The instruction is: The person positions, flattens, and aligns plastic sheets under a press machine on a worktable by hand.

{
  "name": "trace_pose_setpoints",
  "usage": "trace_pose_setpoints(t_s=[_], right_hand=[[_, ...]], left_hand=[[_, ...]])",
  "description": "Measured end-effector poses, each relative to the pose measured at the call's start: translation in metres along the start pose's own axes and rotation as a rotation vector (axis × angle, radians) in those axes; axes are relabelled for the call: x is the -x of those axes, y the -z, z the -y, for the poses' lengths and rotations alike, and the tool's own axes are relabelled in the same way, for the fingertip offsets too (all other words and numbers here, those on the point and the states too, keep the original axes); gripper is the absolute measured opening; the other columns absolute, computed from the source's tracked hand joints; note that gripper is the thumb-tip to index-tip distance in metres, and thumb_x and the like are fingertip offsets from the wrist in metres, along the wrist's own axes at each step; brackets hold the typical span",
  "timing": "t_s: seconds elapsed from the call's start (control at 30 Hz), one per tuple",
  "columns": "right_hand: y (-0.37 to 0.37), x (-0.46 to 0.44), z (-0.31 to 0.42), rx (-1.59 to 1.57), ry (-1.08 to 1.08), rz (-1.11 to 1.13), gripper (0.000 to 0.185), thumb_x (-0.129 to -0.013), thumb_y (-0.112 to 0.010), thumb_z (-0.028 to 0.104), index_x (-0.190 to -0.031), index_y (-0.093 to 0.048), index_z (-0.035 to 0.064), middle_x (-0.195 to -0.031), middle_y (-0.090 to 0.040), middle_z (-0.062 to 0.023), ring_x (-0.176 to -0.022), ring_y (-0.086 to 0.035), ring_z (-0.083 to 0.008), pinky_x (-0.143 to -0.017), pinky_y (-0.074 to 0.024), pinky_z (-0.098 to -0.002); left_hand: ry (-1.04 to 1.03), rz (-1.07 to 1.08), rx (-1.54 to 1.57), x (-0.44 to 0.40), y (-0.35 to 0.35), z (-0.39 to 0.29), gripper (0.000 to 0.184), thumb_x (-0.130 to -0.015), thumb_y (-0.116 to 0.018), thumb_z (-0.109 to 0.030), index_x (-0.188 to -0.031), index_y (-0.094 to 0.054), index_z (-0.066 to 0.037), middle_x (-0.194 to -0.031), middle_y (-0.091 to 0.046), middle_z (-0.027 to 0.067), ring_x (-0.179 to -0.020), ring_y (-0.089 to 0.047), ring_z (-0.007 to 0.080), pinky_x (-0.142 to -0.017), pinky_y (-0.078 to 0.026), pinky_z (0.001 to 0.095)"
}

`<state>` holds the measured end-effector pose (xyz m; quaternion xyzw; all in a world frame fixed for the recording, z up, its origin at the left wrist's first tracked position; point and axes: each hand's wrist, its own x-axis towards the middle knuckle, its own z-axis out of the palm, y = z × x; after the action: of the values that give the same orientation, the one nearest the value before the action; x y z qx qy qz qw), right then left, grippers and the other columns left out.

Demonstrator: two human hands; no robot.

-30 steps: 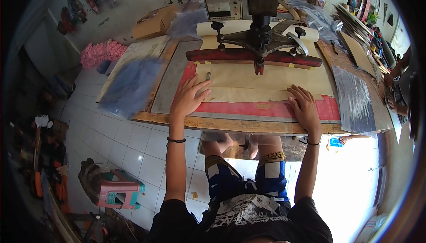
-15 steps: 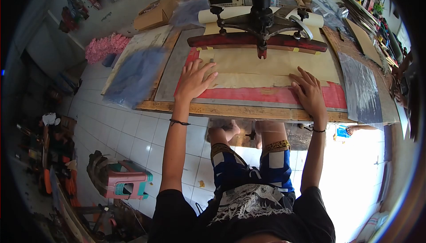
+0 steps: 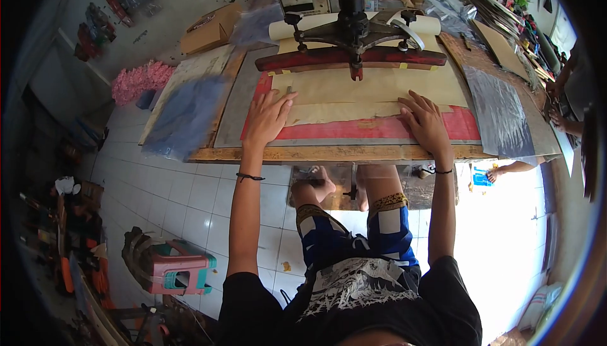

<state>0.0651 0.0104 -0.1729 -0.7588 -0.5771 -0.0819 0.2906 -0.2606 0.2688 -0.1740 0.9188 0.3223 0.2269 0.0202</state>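
Observation:
My left hand [image 3: 267, 120] lies flat with fingers apart on the left end of a tan sheet [image 3: 354, 90] and the red sheet [image 3: 329, 131] beneath it. Near its fingertips is a small dark metal-looking piece [image 3: 289, 89]. Flat on the right part of the same sheets rests my right hand [image 3: 427, 125], its fingers spread. Neither hand holds anything. Just beyond them hangs a black machine head [image 3: 357, 33] with a long red bar [image 3: 303, 60] across the tan sheet. Yellow tape bits show along the bar's lower edge.
A wooden edge [image 3: 341, 154] runs along the table front. Bluish plastic sheets [image 3: 186, 115] lie at the left, clear plastic [image 3: 499, 109] at the right. A pale roll [image 3: 417, 25] lies behind the machine head. Another person's hand [image 3: 557, 118] appears at far right. A pink stool [image 3: 174, 267] stands on the floor.
The whole view has shifted a little, so the table appears further left. My hands stay on the sheets; my left fingers look slightly closer together.

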Motion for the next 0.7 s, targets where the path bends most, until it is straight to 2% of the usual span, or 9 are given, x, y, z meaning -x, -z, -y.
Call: trace_pose_setpoints(t_s=[0.1, 0.2, 0.3, 0.4, 0.5, 0.6, 0.7], right_hand=[[0.001, 0.002, 0.002, -0.015, 0.009, 0.005, 0.04, -0.105, -0.055, 0.037, -0.134, -0.068, 0.014, -0.148, -0.057, -0.0181, -0.14, -0.047, -0.0358, -0.118, -0.0335, -0.0477], [0.003, 0.002, 0.0, -0.043, 0.021, -0.002, 0.04, -0.104, -0.056, 0.034, -0.136, -0.066, 0.0124, -0.147, -0.057, -0.0181, -0.139, -0.048, -0.0363, -0.118, -0.0347, -0.0477], [0.003, 0.004, -0.002, -0.066, 0.019, -0.002, 0.04, -0.104, -0.057, 0.033, -0.137, -0.064, 0.0108, -0.146, -0.058, -0.0181, -0.138, -0.049, -0.0368, -0.117, -0.0359, -0.0477], [0.003, 0.003, -0.005, -0.088, 0.012, -0.029, 0.041, -0.103, -0.059, 0.032, -0.138, -0.063, 0.0091, -0.146, -0.057, -0.0185, -0.137, -0.05, -0.0375, -0.116, -0.0371, -0.0475], [0.004, 0.004, -0.003, -0.094, -0.016, -0.028, 0.042, -0.103, -0.06, 0.031, -0.138, -0.062, 0.009, -0.146, -0.057, -0.0181, -0.137, -0.05, -0.0376, -0.115, -0.0374, -0.0472], [0.007, 0.003, 0.0, -0.097, -0.04, -0.011, 0.042, -0.102, -0.061, 0.03, -0.138, -0.062, 0.0089, -0.146, -0.058, -0.0172, -0.137, -0.05, -0.0375, -0.115, -0.0375, -0.047], [0.007, 0.0, -0.003, -0.102, -0.029, -0.008, 0.041, -0.101, -0.062, 0.03, -0.136, -0.064, 0.0085, -0.145, -0.059, -0.0164, -0.137, -0.05, -0.037, -0.115, -0.0376, -0.0467]], left_hand=[[-0.082, -0.116, -0.069, 0.002, -0.004, 0.002, 0.04, -0.11, -0.042, -0.04, -0.139, -0.066, -0.024, -0.131, -0.061, 0.0158, -0.118, -0.058, 0.0362, -0.104, -0.044, 0.049], [-0.045, -0.161, 0.212, 0.001, -0.002, 0.003, 0.034, -0.108, -0.051, -0.031, -0.133, -0.069, -0.016, -0.123, -0.064, 0.0149, -0.107, -0.062, 0.0343, -0.095, -0.049, 0.0446], [0.023, -0.177, 0.282, 0.015, 0.006, 0.004, 0.031, -0.103, -0.06, -0.027, -0.129, -0.071, -0.015, -0.117, -0.065, 0.0133, -0.11, -0.061, 0.0322, -0.098, -0.047, 0.0415], [0.103, -0.158, 0.369, 0.022, 0.002, 0.001, 0.026, -0.099, -0.066, -0.025, -0.121, -0.074, -0.013, -0.112, -0.065, 0.0114, -0.105, -0.062, 0.0306, -0.097, -0.047, 0.0428], [0.012, -0.209, 0.209, 0.024, 0.004, -0.002, 0.023, -0.099, -0.065, -0.02, -0.118, -0.075, -0.01, -0.111, -0.066, 0.0117, -0.1, -0.064, 0.0311, -0.089, -0.051, 0.0418], [0.009, -0.207, 0.214, 0.022, 0.005, 0.001, 0.023, -0.098, -0.068, -0.022, -0.117, -0.076, -0.011, -0.11, -0.066, 0.0111, -0.101, -0.063, 0.0299, -0.088, -0.051, 0.0412], [0.088, -0.149, 0.33, 0.02, 0.003, 0.004, 0.025, -0.097, -0.069, -0.029, -0.116, -0.077, -0.015, -0.112, -0.065, 0.0083, -0.106, -0.062, 0.0284, -0.099, -0.045, 0.0413]])
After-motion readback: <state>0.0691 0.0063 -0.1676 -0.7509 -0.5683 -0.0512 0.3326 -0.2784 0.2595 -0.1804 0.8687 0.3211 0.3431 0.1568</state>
